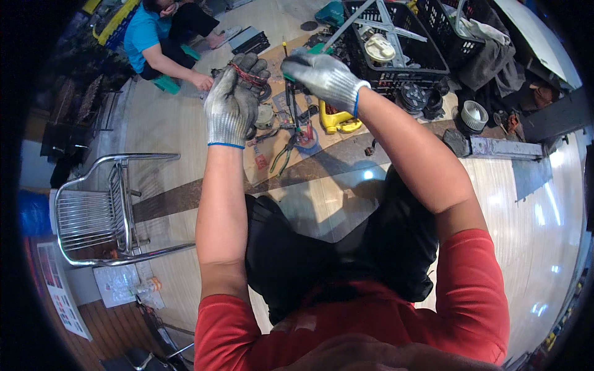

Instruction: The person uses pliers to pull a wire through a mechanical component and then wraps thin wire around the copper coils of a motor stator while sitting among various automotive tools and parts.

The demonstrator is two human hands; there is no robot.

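My left hand [234,105], in a grey-white knit glove with a blackened palm, is raised over the cluttered work area. Its fingers are curled, and thin red wire [249,75] runs across them. Whatever else they may hold is hard to make out. To its right, my right hand [328,79] wears a similar glove and is closed around a green-handled tool [317,48]. A long metal shaft seems to extend from that handle toward the upper right. Below the hands lie green-handled pliers [283,156], a yellow plastic part [337,119] and several small tools on cardboard [260,170].
A black crate [402,77] with metal frames and parts stands at the far right, a second crate [458,25] beside it. A white fan wheel [474,115] lies further right. A metal chair [102,210] stands left. Another person [148,43] in blue sits at the far left.
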